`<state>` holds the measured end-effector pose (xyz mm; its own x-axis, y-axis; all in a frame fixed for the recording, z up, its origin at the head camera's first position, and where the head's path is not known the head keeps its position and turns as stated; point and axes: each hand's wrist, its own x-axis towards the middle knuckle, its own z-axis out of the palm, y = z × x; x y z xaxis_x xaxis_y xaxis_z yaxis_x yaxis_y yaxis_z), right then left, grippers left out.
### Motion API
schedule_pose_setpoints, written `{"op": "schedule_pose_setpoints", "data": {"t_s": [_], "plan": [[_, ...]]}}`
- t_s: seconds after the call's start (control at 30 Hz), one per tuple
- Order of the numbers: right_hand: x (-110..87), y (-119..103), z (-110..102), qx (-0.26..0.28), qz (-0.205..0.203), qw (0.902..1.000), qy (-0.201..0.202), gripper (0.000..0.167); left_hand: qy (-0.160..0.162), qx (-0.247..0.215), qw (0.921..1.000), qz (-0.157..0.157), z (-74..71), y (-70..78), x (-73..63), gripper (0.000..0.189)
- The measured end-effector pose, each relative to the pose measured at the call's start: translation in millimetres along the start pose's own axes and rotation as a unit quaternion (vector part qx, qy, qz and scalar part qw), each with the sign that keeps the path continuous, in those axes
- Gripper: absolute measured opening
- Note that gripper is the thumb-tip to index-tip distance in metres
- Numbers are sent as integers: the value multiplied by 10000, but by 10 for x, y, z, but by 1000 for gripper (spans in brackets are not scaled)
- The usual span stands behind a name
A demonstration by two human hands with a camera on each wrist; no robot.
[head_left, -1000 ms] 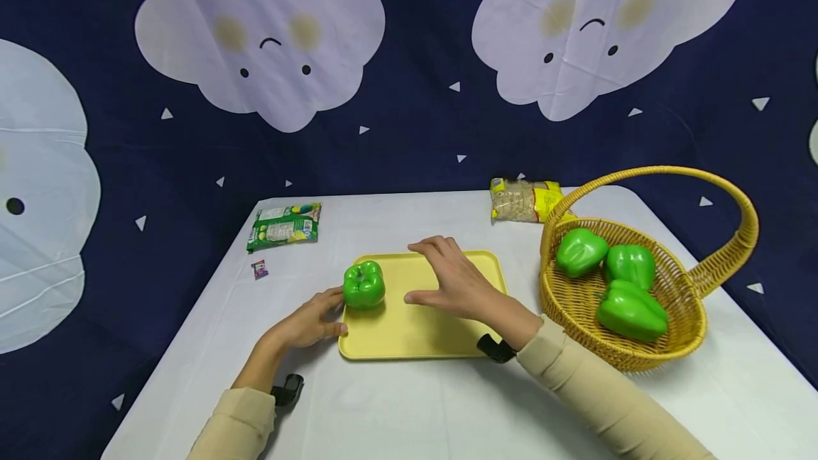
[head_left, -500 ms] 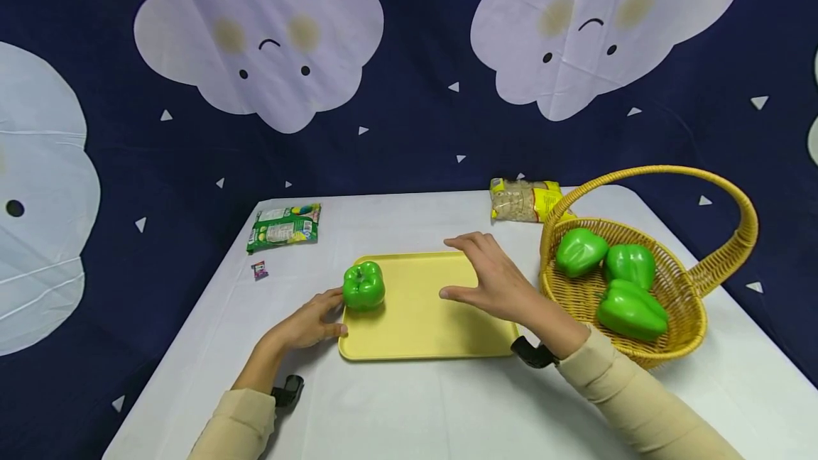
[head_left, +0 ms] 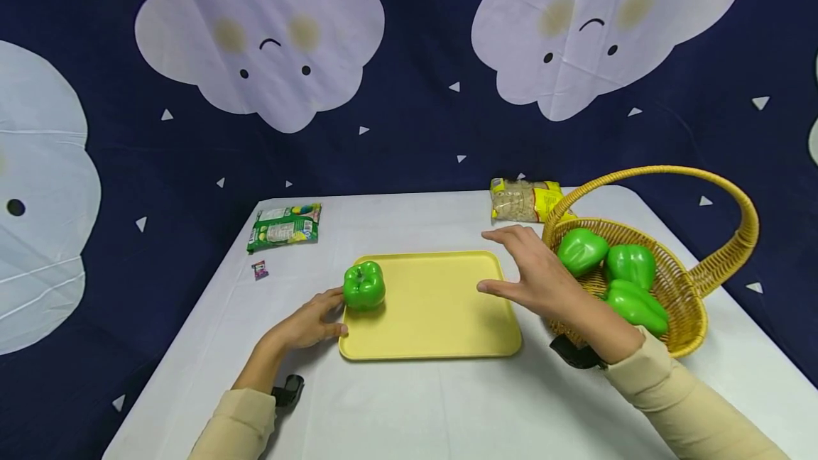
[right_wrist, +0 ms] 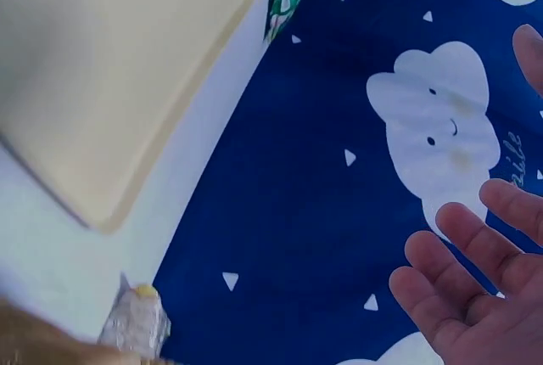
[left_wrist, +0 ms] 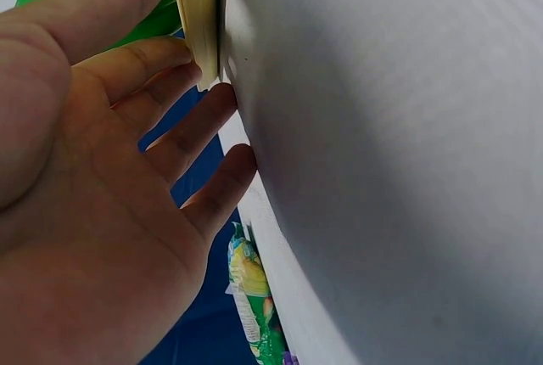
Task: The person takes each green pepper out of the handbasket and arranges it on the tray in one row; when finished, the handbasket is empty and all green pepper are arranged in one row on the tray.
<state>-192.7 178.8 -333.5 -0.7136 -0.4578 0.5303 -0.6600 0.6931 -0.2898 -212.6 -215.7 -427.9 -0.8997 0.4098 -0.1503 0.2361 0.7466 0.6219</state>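
On the left part of a yellow tray stands a green bell pepper. My left hand rests at the tray's left edge beside that pepper, its fingers fairly straight; in the left wrist view the left hand has fingertips touching the tray's side and the tablecloth. Above the tray's right edge, my right hand hovers with thumb and fingers spread and nothing between them. Just right of it sits a wicker basket with three green bell peppers, the front one partly hidden by the hand and wrist.
A green snack packet lies at the back left, with a tiny purple wrapped sweet in front of it. Behind the basket is a yellow-and-clear food bag. The basket's tall handle arches above its rim.
My right hand has moved rightward from over the tray's middle to its right edge, near the basket, staying spread. The left hand and the pepper on the tray have not moved.
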Motion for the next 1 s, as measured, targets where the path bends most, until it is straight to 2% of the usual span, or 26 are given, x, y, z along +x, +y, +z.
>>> {"op": "schedule_pose_setpoints", "data": {"t_s": [0.17,0.37,0.6,1.0], "plan": [[-77,79,-130,-95,2,9999,56,72,-13,12,10000,-8,1,4,5,66],[-178,185,-302,-208,219,9993,231,69,-22,2,10000,-42,-3,7,10,66],[-272,325,-445,-144,267,9986,444,68,-15,-40,10000,-82,10,0,7,66],[-381,561,-616,-432,821,9951,336,56,13,8,10000,1,12,-12,15,66]]}}
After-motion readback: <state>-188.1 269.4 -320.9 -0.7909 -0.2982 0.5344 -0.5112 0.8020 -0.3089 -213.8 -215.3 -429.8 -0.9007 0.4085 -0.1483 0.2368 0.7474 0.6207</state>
